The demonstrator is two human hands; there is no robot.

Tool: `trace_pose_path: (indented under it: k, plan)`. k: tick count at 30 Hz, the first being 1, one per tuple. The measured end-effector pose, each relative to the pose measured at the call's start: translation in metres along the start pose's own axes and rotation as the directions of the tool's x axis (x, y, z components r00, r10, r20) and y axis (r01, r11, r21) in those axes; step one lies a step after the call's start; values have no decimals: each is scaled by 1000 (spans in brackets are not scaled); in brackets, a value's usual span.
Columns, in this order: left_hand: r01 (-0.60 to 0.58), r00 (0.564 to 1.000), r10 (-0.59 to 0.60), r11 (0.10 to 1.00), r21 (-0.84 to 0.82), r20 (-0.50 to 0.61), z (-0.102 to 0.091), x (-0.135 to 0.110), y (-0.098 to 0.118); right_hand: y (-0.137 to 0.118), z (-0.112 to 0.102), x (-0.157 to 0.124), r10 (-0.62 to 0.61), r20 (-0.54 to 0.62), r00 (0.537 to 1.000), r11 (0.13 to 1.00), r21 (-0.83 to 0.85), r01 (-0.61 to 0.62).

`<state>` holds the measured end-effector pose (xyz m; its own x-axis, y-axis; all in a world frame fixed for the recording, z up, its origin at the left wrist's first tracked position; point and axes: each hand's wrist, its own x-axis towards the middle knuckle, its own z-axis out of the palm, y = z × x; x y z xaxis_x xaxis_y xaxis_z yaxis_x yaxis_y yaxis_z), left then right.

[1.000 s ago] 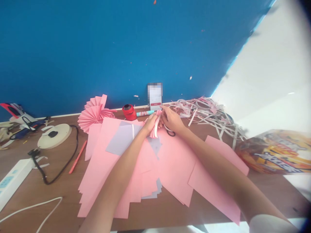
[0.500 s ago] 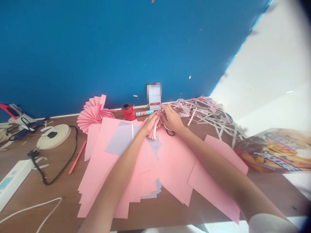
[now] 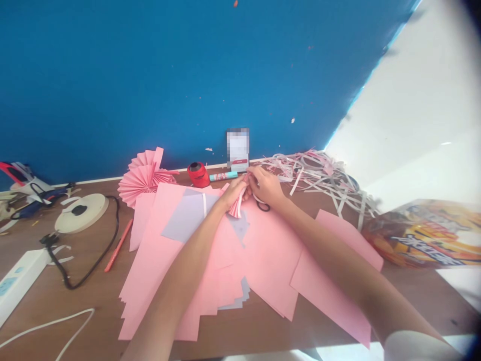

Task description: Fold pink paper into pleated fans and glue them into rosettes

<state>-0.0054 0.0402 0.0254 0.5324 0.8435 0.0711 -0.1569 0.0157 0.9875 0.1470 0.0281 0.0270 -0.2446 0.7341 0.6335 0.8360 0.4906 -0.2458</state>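
Note:
My left hand (image 3: pixel 233 193) is closed round a folded strip of pink pleated paper (image 3: pixel 236 207), whose lower end fans out below the fingers. Against the upper part of the same paper, my right hand (image 3: pixel 266 184) has its fingers bent and pinching. Partly under the right hand lie scissors, of which a dark handle loop (image 3: pixel 263 206) shows. Pink paper sheets (image 3: pixel 270 250) spread beneath both hands, with a grey-lavender sheet (image 3: pixel 184 215) on top at the left. Finished pink paper fans (image 3: pixel 139 183) stand to the left.
A phone (image 3: pixel 238 150) leans on the blue wall behind a red container (image 3: pixel 198 174) and a glue stick (image 3: pixel 223 176). Paper strips (image 3: pixel 315 170) pile at the back right. A snack bag (image 3: pixel 424 235) lies right; a red pen (image 3: pixel 118 245), cable reel (image 3: pixel 80 213) and power strip (image 3: pixel 22 281) sit left.
The right hand's fingers have curled down and closed on the top of the pleated paper. The left hand keeps its hold in nearly the same place.

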Motion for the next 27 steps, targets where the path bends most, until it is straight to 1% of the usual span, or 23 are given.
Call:
trace_pose_path:
  k: [7, 11, 14, 17, 20, 24, 27]
  plan:
    - [26, 1000, -26, 999, 24, -1, -1, 1, -2, 1, 0, 1, 35, 52, 998, 999, -27, -34]
    - [51, 998, -51, 999, -18, -23, -2, 2, -3, 3, 0, 2, 63, 50, 997, 998, -15, -62]
    - [39, 995, -46, 995, -87, -87, -3, 5, -6, 2, -3, 3, 68, 58, 996, 997, -51, -65]
    - [1, 983, -31, 987, -161, -182, -5, 9, -10, 1, -7, 5, 43, 107, 993, 994, -102, -32]
    - [-51, 968, -2, 977, -205, -250, -9, 13, -15, 0, -11, 7, 11, 137, 990, 991, -135, 8]
    - [-126, 942, 42, 964, -236, -333, -13, 18, -23, -5, -17, 11, -40, 151, 988, 990, -126, 59]
    - [-166, 924, 65, 956, -243, -376, -14, 18, -24, -13, -21, 12, -10, 115, 993, 996, -86, 20]
